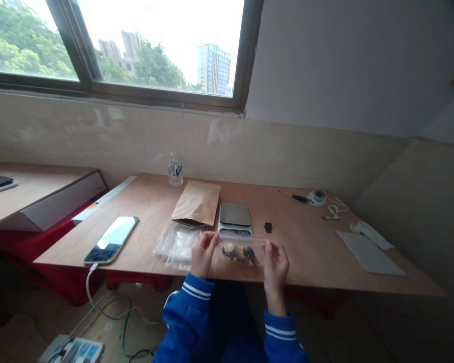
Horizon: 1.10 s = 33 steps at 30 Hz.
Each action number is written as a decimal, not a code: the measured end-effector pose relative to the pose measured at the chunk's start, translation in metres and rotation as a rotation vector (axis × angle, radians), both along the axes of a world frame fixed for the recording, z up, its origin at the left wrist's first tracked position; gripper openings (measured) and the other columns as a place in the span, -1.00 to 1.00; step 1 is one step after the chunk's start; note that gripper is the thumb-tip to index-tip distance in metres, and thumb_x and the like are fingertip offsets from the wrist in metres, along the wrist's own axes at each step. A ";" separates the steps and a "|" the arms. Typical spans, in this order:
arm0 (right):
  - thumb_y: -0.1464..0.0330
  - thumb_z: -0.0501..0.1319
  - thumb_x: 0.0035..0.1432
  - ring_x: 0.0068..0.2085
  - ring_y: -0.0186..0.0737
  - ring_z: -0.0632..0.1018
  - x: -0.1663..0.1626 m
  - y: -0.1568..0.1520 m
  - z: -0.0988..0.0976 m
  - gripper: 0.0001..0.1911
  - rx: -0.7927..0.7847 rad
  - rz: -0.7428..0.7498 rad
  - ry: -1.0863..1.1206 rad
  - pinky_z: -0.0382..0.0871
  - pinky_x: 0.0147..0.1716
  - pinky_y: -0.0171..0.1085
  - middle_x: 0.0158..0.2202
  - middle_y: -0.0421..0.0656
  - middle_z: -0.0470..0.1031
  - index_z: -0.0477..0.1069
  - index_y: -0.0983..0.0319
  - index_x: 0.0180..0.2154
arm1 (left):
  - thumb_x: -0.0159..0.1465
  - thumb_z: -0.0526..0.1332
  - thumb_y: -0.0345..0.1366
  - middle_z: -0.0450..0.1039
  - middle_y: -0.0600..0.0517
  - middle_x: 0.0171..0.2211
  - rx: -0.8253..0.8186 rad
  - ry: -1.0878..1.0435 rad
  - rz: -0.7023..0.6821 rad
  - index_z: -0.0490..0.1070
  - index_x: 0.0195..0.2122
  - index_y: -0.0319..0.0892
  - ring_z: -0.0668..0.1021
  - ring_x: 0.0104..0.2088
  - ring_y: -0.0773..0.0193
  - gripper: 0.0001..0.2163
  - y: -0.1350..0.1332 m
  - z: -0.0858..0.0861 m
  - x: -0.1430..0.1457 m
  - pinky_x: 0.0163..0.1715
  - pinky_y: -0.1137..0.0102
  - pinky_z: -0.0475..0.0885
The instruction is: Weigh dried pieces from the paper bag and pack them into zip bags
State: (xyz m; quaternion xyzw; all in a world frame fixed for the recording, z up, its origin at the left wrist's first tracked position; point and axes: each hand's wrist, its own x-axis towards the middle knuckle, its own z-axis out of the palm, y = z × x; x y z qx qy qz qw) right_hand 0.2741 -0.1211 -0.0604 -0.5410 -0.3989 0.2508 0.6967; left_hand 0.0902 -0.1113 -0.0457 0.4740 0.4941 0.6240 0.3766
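Note:
A clear zip bag with dark and pale dried pieces inside is stretched between my hands. My left hand pinches its upper left corner, and my right hand pinches the upper right one. Just beyond the bag stands a kitchen scale with a bare metal plate; the bag partly covers its display. A small dark piece lies on the table to the right of the scale. Left of it rest a brown paper pouch, its mouth toward me, and a pile of clear plastic bags.
A phone on a charging cable lies at the table's left. A water bottle stands at the back. Toward the right are a screwdriver, a white dome camera with its cable, and a pale flat sheet. A power strip sits on the floor.

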 end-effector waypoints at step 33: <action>0.11 0.31 -0.05 -0.32 -0.12 0.56 0.003 0.001 -0.005 -0.61 -0.135 0.191 0.011 0.45 -0.31 -0.20 -0.36 -0.05 0.58 0.51 0.32 -0.32 | 0.05 0.32 -0.13 0.52 -0.01 -0.39 -0.052 -0.076 -0.080 0.49 -0.43 -0.20 0.52 -0.32 0.21 -0.77 0.002 -0.001 -0.004 -0.27 0.38 0.40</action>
